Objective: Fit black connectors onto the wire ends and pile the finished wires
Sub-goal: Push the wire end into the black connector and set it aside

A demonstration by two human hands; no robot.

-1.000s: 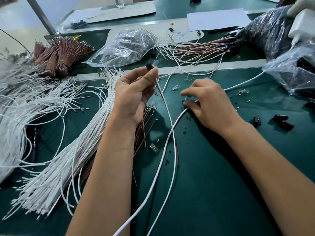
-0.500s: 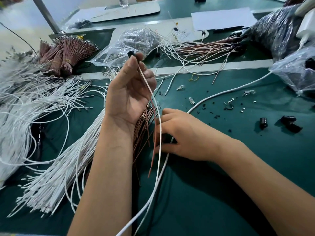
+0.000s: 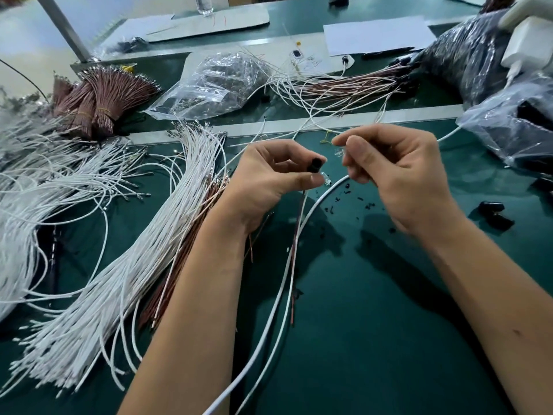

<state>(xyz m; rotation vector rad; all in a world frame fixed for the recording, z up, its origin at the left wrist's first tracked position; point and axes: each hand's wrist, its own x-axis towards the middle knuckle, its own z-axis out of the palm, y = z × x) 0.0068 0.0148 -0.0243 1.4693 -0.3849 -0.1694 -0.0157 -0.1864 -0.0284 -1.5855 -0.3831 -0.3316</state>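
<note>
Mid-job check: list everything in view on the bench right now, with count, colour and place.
black connector: one, black, pinched in left hand
clear piece: one, transparent, at right hand's fingertips
held wires: white and brown, hanging below the connector
white wires: many, white, fanned out left
brown bundles: several, brown, far left
finished wires: pile, brown and white, far centre
clear bag: one, far centre
loose connectors: few, black, right
left hand: gripping
right hand: pinching

There is just one view. It comes from a camera on the person's head. It looks forward and down at the green table [image 3: 374,339], very close. Both arms reach in from the near edge toward the middle.
</note>
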